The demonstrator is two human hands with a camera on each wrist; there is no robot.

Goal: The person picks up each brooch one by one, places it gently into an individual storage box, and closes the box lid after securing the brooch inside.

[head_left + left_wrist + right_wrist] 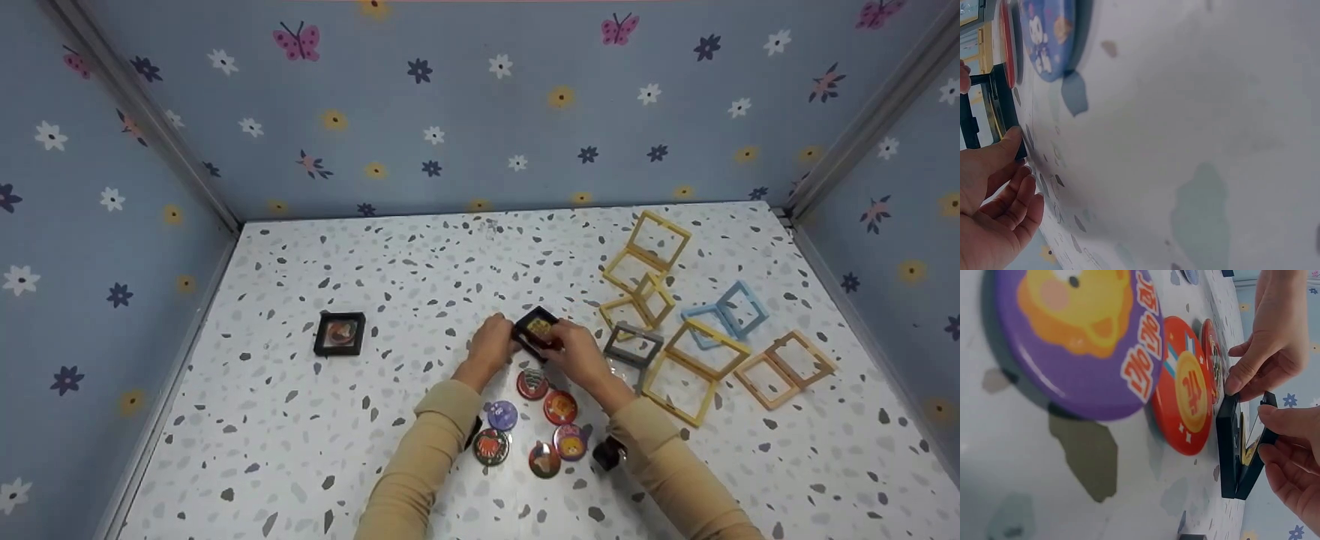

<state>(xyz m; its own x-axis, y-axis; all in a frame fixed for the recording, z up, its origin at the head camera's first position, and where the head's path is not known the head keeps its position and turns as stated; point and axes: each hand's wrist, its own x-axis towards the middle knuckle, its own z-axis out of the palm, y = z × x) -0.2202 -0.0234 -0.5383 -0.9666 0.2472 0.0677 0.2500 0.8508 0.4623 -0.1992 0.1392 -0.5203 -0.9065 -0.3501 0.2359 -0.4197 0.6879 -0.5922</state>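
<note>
Both hands hold a small black display frame (527, 343) with a round yellow piece (539, 328) inside it. In the right wrist view the hinged black frame (1229, 450) stands partly open, its two halves forming a narrow V. My left hand (491, 346) grips one edge, with the thumb on the frame's side in the left wrist view. My right hand (583, 356) pinches the other half between thumb and fingers. Close by lie round badges: a red one with a grey design (532, 383), an orange-red one (560, 407) and a lilac one (502, 415).
More badges lie between the forearms, including a purple one with a yellow animal (570, 442). To the right stand several open frames, among them a blue one (731, 315), a grey one (634, 346) and a peach one (784, 369). Far left sits a filled black frame (340, 351).
</note>
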